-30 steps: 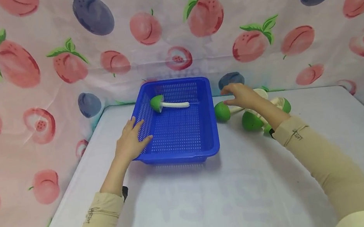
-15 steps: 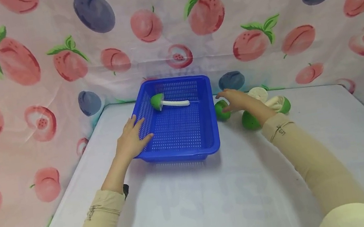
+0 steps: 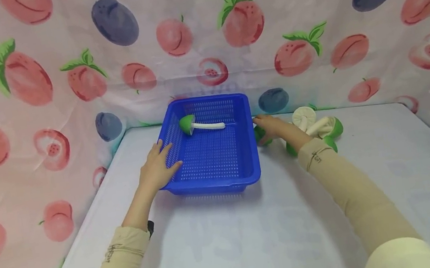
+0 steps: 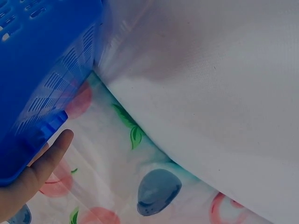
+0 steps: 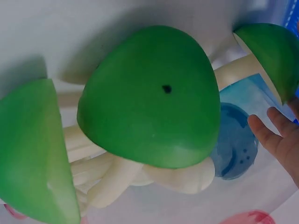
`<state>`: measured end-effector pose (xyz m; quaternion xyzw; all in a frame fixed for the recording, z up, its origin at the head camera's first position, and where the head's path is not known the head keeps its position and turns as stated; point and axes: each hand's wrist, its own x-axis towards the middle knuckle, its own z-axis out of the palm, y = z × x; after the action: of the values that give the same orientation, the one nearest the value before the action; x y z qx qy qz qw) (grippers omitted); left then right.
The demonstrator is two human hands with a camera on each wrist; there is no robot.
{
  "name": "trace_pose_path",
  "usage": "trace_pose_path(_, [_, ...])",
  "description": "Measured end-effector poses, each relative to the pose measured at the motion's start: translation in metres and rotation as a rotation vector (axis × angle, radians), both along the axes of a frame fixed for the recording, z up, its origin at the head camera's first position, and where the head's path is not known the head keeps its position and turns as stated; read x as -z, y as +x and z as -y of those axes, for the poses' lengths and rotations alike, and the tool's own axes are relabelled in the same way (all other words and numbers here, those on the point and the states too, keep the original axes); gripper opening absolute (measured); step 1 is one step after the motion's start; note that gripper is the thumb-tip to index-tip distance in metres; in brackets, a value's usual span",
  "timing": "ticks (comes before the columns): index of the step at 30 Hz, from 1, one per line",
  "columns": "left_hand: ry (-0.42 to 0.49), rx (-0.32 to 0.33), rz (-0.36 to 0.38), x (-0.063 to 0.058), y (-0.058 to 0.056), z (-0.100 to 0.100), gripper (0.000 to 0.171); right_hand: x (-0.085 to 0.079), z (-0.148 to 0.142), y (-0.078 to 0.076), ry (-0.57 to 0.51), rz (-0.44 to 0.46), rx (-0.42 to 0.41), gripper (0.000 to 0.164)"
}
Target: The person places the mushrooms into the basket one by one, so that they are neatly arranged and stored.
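A blue perforated plastic basket (image 3: 222, 184) stands on the table. My left hand (image 3: 155, 168) rests along its left rim, fingers extended and thumb spread toward the inside. Inside, near the back left, lies a toy mushroom (image 3: 207, 126) with a green cap and white stem. Just right of the basket my right hand (image 3: 274, 126) holds another toy mushroom (image 5: 275, 56) by its green cap, thumb and fingers on opposite sides. The hand hides much of that mushroom in the head view. Several more green-capped mushrooms (image 5: 154, 98) lie in a pile beneath the right wrist.
A white cloth covers the table (image 3: 231, 242). Directly behind the basket rises a fruit-printed curtain (image 3: 199, 29), which also runs along the left side. One pale mushroom underside (image 3: 303, 117) faces up at the back of the pile.
My right hand has moved left and down from above the pile, and its fingers now close around the mushroom cap beside the basket. My left hand stays on the rim.
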<state>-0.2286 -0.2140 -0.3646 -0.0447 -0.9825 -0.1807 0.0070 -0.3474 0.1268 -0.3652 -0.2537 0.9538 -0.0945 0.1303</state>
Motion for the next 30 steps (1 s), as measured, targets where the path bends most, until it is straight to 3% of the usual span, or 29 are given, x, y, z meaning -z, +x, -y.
trace_pose_path(8, [-0.008,-0.003,-0.003,0.002,-0.002,0.0,0.069,0.009,0.009,-0.008,0.05,-0.003,0.043,0.091])
trace_pose_path(18, [-0.01,-0.009,-0.01,0.002,-0.001,0.0,0.068,0.016,0.017,-0.012,0.136,-0.054,0.014,0.087])
trace_pose_path(24, [-0.012,-0.017,0.002,0.002,0.0,-0.001,0.069,0.018,0.02,-0.011,0.157,-0.025,0.043,0.08])
trace_pose_path(30, [-0.009,-0.018,0.004,0.001,0.001,-0.002,0.068,0.023,0.019,-0.01,0.196,-0.066,0.031,0.067])
